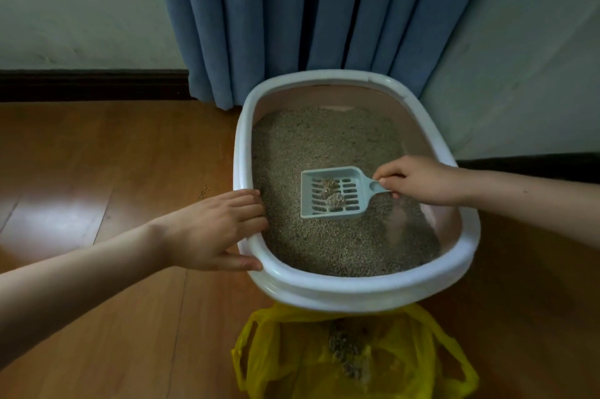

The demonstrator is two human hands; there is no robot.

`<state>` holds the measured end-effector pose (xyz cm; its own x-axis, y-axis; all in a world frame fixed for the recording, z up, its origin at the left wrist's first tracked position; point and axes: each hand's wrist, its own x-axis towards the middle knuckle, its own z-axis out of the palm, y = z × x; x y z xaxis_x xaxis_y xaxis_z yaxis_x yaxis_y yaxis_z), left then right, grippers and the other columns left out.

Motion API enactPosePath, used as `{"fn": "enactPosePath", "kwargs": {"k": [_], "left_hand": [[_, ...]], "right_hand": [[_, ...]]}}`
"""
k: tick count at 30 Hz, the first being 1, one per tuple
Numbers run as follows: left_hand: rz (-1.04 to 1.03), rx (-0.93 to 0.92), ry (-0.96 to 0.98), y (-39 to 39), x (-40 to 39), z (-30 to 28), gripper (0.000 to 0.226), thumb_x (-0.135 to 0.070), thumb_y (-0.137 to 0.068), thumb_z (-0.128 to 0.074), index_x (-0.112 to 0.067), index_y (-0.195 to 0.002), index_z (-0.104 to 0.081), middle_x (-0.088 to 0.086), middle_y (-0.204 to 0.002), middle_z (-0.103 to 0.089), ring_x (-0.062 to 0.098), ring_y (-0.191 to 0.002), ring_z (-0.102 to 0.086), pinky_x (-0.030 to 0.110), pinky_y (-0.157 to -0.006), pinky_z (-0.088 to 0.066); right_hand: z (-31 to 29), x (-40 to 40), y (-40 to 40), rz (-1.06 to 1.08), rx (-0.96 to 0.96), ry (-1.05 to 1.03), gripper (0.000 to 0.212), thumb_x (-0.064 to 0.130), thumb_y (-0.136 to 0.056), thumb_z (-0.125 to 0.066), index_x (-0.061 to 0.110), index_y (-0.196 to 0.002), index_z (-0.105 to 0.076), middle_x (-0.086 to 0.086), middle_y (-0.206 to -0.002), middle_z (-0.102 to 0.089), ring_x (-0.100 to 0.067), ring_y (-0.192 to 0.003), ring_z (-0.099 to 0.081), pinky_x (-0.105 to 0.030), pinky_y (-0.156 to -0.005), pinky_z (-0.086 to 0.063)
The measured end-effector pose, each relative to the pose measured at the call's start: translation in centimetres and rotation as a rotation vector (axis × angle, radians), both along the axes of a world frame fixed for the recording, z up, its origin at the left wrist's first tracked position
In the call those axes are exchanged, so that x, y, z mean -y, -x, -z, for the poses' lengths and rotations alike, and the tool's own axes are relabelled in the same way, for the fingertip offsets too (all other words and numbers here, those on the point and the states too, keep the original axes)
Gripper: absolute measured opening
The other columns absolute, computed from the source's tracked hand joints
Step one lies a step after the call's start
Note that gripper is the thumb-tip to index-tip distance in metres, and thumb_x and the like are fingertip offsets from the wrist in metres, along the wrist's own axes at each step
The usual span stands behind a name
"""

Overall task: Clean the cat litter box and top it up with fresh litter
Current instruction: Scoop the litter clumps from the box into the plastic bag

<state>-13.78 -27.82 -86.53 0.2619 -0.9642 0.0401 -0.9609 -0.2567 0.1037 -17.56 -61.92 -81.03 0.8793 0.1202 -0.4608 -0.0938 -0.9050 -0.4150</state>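
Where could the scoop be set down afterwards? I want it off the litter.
Bare wood floor lies left of the litter box, up to the baseboard. It is crowded in front, where the yellow bag sits; the box's right side is close to the wall.

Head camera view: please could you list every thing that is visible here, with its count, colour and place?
litter box: one, white rim with pinkish inner wall, on the floor before the curtain
litter: grey-beige grains, filling the box
scoop: one, pale blue-grey, slotted, over the litter, holding a few clumps
bag: one, yellow plastic, open, on the floor at the near end of the box, with some waste inside
spilled grains: a few, on the floor left of the box
curtain: one, blue, behind the box
floor: brown wood
wall: pale, with dark skirting
left hand: grips the box's left rim
right hand: pinches the scoop's handle
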Motion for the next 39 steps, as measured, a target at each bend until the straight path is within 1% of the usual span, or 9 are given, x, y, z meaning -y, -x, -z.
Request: {"fn": "enactPosePath", "kwargs": {"k": [5, 9, 13, 21, 25, 28, 32, 35, 39], "left_hand": [[-0.002, 0.010, -0.016, 0.1, -0.1, 0.0, 0.051, -0.062, -0.094, -0.046, -0.016, -0.108, -0.062, 0.000, -0.105, -0.062, 0.020, -0.109, -0.058, 0.036, -0.119, -0.021], [-0.003, 0.010, -0.019, 0.3, -0.2, 0.0, 0.052, -0.063, -0.095, -0.044, -0.015, -0.110, -0.062, 0.000, -0.108, -0.062, 0.021, -0.114, -0.056, 0.036, -0.120, -0.020], [0.002, 0.029, -0.017, 0.5, -0.3, -0.1, 0.053, -0.062, -0.096, -0.043, -0.016, -0.113, -0.062, 0.000, -0.112, -0.062, 0.020, -0.117, -0.055, 0.034, -0.120, -0.019], [0.007, 0.031, -0.007, 0.7, -0.4, -0.5, 0.055, -0.062, -0.095, -0.040, -0.016, -0.113, -0.063, 0.001, -0.113, -0.063, 0.020, -0.119, -0.054, 0.030, -0.121, -0.013], [0.016, 0.047, -0.007, 0.8, -0.4, -0.6, 0.058, -0.062, -0.096, -0.034, -0.014, -0.111, -0.064, 0.003, -0.111, -0.065, 0.022, -0.117, -0.055, 0.026, -0.121, -0.006], [0.034, 0.077, -0.004, 1.1, -0.5, -0.4, 0.060, -0.060, -0.097, -0.033, -0.012, -0.112, -0.065, 0.005, -0.111, -0.065, 0.025, -0.118, -0.055, 0.024, -0.121, -0.002], [0.057, 0.019, -0.010, 1.8, -0.5, -0.6, 0.054, -0.048, -0.100, -0.037, -0.005, -0.116, -0.065, 0.013, -0.115, -0.064, 0.033, -0.117, -0.056, 0.039, -0.115, -0.028], [0.069, -0.012, 0.096, 4.1, -0.7, -0.4, 0.037, -0.026, -0.099, -0.047, 0.002, -0.117, -0.064, 0.018, -0.117, -0.063, 0.037, -0.112, -0.057, 0.043, -0.102, -0.043], [0.050, -0.028, 0.263, 8.3, -1.3, 0.5, 0.021, -0.008, -0.089, -0.058, 0.003, -0.105, -0.066, 0.020, -0.101, -0.063, 0.037, -0.094, -0.061, 0.043, -0.082, -0.050]], "right_hand": [[-0.8, 0.0, 1.7, -0.008, -0.011, 0.024, 0.024, 0.022, -0.100, -0.044, 0.018, -0.096, -0.068, -0.006, -0.075, -0.063, -0.018, -0.068, -0.054, -0.031, -0.063, -0.037], [-1.1, -0.5, 2.3, -0.035, -0.013, 0.013, 0.019, 0.023, -0.098, -0.050, 0.027, -0.090, -0.068, 0.003, -0.069, -0.061, -0.014, -0.063, -0.052, -0.030, -0.062, -0.039], [-0.9, -0.6, 2.2, -0.007, -0.081, -0.027, 0.027, 0.022, -0.097, -0.052, 0.033, -0.077, -0.067, 0.006, -0.063, -0.057, -0.015, -0.061, -0.048, -0.031, -0.062, -0.037], [-0.6, -1.1, 2.5, 0.029, -0.058, -0.149, 0.020, 0.018, -0.096, -0.052, 0.020, -0.093, -0.072, -0.003, -0.063, -0.056, -0.023, -0.064, -0.046, -0.037, -0.063, -0.036], [-1.3, -1.4, 2.8, -0.019, -0.012, -0.202, 0.028, 0.017, -0.095, -0.054, 0.032, -0.077, -0.070, -0.001, -0.061, -0.056, -0.025, -0.063, -0.047, -0.039, -0.065, -0.037], [-2.1, -2.1, 3.6, -0.130, 0.018, -0.219, 0.024, 0.020, -0.094, -0.054, 0.032, -0.081, -0.070, -0.005, -0.064, -0.057, -0.035, -0.065, -0.050, -0.038, -0.064, -0.038], [-2.6, -3.5, 4.9, -0.305, 0.026, -0.184, 0.019, 0.021, -0.095, -0.054, 0.027, -0.090, -0.071, 0.009, -0.065, -0.061, -0.009, -0.058, -0.052, -0.024, -0.059, -0.038], [-2.6, -4.5, 5.9, -0.468, 0.023, -0.126, 0.020, 0.028, -0.096, -0.051, 0.027, -0.091, -0.070, 0.008, -0.070, -0.064, -0.010, -0.064, -0.057, -0.026, -0.059, -0.040], [-2.0, -5.4, 7.4, -0.633, 0.035, -0.045, 0.020, 0.041, -0.088, -0.044, 0.035, -0.092, -0.063, 0.013, -0.075, -0.065, -0.004, -0.069, -0.059, -0.032, -0.062, -0.046]]}}
